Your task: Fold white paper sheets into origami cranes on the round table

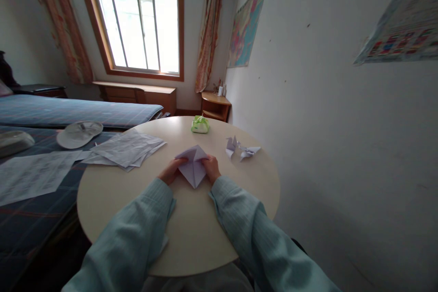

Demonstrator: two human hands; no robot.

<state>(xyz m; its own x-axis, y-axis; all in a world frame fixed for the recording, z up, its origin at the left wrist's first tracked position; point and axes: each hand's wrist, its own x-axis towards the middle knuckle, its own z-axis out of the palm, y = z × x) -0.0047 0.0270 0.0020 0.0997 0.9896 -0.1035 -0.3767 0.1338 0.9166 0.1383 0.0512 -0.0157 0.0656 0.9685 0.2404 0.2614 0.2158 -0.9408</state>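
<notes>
Between both hands is a folded sheet of pale lilac paper [193, 171], creased down the middle into a pointed, diamond-like shape. My left hand [172, 170] grips its left side, with the fingertips partly behind the fold. On the opposite side, my right hand [211, 167] pinches the edge with fingers closed. The paper is held over the middle of the round cream table [191, 232]. To the right of my hands stand two folded paper cranes [231, 146], one beside the other, in the same pale paper.
A green tissue pack [200, 125] lies near the table's far edge. Loose printed sheets [126, 148] overlap the left edge towards a bed [51, 210], where a white cap [79, 135] rests. The wall [325, 146] runs close along the right side.
</notes>
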